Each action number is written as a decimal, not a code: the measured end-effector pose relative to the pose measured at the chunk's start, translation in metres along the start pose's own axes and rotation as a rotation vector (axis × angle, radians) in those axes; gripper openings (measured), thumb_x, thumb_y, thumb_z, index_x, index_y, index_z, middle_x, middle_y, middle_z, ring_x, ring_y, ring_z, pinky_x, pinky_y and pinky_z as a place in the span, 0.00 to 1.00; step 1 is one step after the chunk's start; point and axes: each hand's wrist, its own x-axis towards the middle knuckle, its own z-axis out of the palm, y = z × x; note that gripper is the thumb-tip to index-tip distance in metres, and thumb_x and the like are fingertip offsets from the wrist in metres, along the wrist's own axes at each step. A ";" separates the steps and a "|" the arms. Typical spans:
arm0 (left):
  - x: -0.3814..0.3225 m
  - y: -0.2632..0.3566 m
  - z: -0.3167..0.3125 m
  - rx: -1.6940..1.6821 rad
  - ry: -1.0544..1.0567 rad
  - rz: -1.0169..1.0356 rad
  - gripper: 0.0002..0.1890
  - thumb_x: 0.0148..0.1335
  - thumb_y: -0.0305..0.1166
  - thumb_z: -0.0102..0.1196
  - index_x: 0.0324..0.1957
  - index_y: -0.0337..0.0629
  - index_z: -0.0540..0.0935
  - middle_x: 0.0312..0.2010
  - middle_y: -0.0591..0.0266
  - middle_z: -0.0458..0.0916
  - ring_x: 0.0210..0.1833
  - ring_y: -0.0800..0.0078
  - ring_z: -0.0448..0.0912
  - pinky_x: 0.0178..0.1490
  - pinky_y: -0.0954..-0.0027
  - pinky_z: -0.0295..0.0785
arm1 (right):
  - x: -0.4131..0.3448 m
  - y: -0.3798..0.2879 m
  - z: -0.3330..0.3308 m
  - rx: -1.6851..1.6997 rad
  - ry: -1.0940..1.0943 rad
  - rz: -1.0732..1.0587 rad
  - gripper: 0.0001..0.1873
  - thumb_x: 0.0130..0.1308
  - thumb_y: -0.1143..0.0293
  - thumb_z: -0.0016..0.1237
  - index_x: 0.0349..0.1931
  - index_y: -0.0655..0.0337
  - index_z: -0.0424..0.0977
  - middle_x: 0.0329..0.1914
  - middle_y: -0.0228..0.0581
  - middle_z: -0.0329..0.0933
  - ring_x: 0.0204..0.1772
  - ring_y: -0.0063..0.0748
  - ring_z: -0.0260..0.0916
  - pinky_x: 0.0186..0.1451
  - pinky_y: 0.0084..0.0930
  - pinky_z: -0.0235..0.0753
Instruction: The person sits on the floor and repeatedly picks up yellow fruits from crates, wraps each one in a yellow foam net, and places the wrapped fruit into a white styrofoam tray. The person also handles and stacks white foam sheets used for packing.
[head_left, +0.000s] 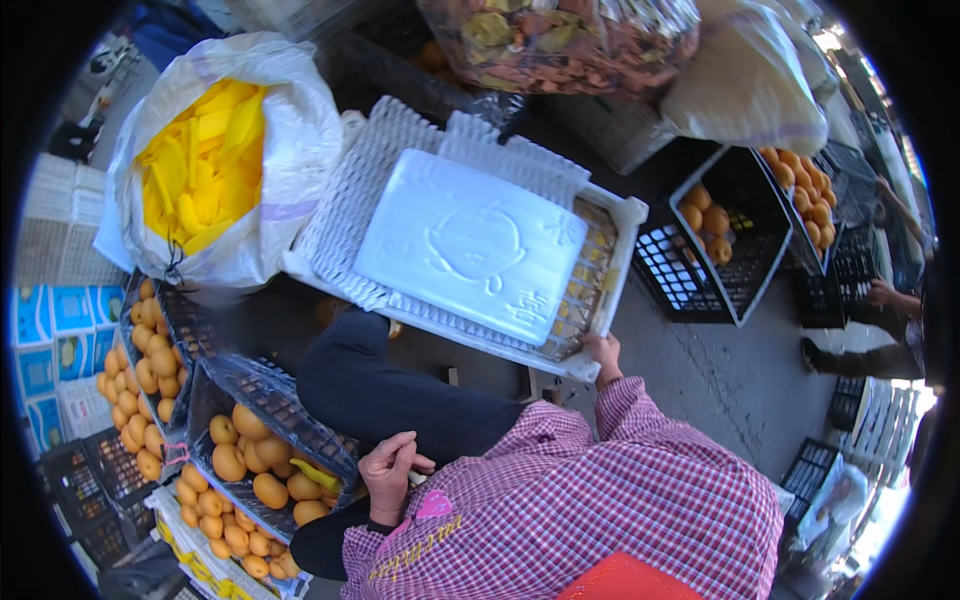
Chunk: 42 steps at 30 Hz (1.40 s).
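Note:
In front of me a white plastic crate (634, 214) with a slatted bottom sits at a tilt. White foam netting (352, 217) covers its left side and part of its back. On top lies a pale foam panel (472, 247) with an embossed cartoon figure and writing. My right hand (604, 356) grips the crate's near right corner. My left hand (391, 472), fingers curled, hovers by my lap near a lined crate (259, 375) of round, orange-brown fruit (270, 491). A small white bit shows under its fingers; whether they hold it is unclear.
Left of the white crate stands a woven sack (300, 142) of yellow pieces (202, 165). A clear bag (562, 52) of scraps is at the back. Black crates (720, 247) with fruit stand right; more fruit (232, 532) lies lower left. A person's hand (885, 292) shows far right.

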 end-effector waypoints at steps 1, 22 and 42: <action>0.000 0.000 -0.006 -0.011 -0.023 -0.008 0.10 0.69 0.24 0.56 0.49 0.36 0.84 0.29 0.57 0.88 0.28 0.73 0.86 0.34 0.74 0.82 | -0.011 -0.007 0.000 0.091 0.004 0.003 0.12 0.49 0.72 0.57 0.34 0.69 0.82 0.29 0.37 0.81 0.31 0.27 0.75 0.34 0.28 0.73; 0.002 0.018 0.000 0.099 0.052 -0.022 0.09 0.66 0.22 0.57 0.47 0.34 0.86 0.29 0.57 0.87 0.26 0.74 0.85 0.28 0.77 0.80 | -0.005 -0.087 -0.016 -0.672 -0.410 0.149 0.30 0.63 0.52 0.58 0.55 0.71 0.76 0.45 0.49 0.83 0.47 0.44 0.82 0.46 0.38 0.83; 0.160 0.015 0.007 0.391 -0.167 -0.259 0.41 0.60 0.42 0.66 0.70 0.37 0.63 0.55 0.48 0.79 0.46 0.68 0.82 0.50 0.63 0.78 | 0.081 -0.293 0.094 -0.928 -0.613 -0.492 0.37 0.55 0.60 0.67 0.65 0.62 0.69 0.60 0.47 0.75 0.64 0.42 0.71 0.71 0.40 0.65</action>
